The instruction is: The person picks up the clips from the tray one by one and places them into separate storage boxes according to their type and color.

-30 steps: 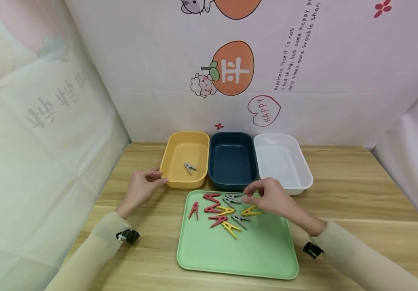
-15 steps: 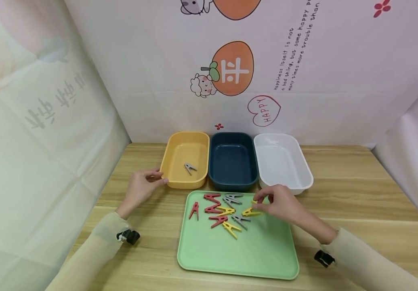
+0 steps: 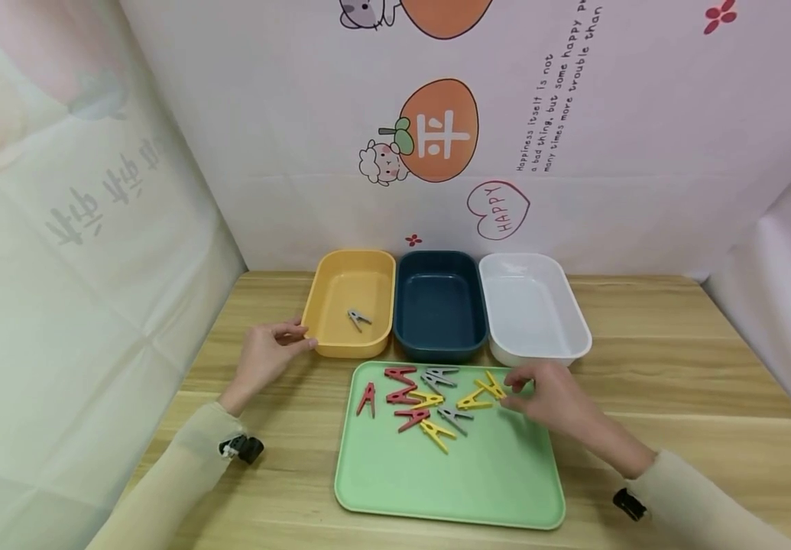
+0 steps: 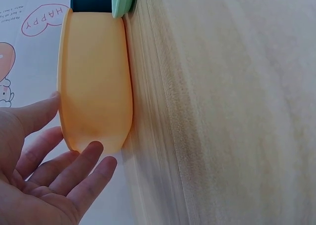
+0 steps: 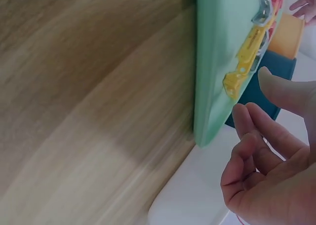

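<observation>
Evidently, the green tray lies nearer than the amber bin, whose near left corner the left hand touches loosely. The right hand, thumb and forefinger parted around nothing, is just beside the rightmost yellow clip at the tray's far right. Likely light and stiff, it suits a mid-body pinch; its long axis slants far left to near right, legs seemingly leftward.
</observation>
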`<state>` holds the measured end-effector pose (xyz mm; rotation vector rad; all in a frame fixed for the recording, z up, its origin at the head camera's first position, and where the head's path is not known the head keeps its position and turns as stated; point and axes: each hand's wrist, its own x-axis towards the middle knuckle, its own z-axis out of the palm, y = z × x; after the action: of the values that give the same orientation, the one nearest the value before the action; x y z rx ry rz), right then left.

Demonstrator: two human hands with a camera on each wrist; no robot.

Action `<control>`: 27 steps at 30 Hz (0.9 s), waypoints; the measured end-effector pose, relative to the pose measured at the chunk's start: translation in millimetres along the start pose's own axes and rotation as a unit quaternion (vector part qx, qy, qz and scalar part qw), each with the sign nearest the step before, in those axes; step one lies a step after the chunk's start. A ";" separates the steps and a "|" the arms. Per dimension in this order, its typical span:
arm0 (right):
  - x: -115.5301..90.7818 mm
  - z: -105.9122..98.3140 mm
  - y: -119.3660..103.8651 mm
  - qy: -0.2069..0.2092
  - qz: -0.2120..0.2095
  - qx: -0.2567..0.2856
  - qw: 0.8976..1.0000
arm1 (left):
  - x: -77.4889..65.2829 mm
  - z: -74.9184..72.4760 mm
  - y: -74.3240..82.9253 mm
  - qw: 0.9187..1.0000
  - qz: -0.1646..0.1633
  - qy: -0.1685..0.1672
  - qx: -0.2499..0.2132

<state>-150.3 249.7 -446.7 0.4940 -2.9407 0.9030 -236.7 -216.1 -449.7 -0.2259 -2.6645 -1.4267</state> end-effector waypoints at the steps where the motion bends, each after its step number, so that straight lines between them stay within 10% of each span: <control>1: 0.0 0.9 1.0 -0.002 0.004 -0.004 1.000 | -0.1 -0.1 -0.1 1.000 0.000 0.000 0.002; 27: -1.2 9.1 -0.1 0.001 0.015 -0.040 0.999 | 0.2 -0.5 2.6 1.000 0.005 0.003 0.010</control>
<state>-148.5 245.0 -454.3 0.4471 -2.9755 0.7844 -236.4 -215.1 -447.3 -0.2321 -2.6675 -1.3933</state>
